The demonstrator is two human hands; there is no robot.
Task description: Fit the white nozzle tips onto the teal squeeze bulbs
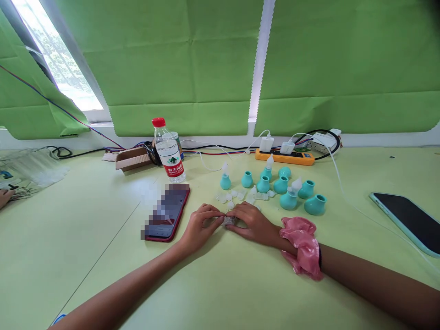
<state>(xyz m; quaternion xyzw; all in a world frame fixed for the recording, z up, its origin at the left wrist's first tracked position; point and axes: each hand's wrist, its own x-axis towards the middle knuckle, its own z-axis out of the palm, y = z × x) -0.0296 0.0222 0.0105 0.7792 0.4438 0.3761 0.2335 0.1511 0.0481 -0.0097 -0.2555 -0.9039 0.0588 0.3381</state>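
Observation:
My left hand (203,227) and my right hand (252,222) meet over the table, fingertips nearly touching. Between them is a small clear plastic piece (229,221), partly hidden by the fingers. The right thumb and fingers close on it from one side; the left thumb and forefinger pinch at its other end. Just beyond lie several small translucent white pieces (229,197). Behind and to the right stand several turquoise round-bellied pots (263,184), some with a white translucent tip, such as the one on the nearer pot (296,184).
A phone in a red case (168,215) lies left of my hands, and another phone (409,220) lies far right. A red-capped water bottle (170,156) stands behind. An orange power strip (285,156) with cables sits along the wall. Another person's hand (5,197) shows at the left edge.

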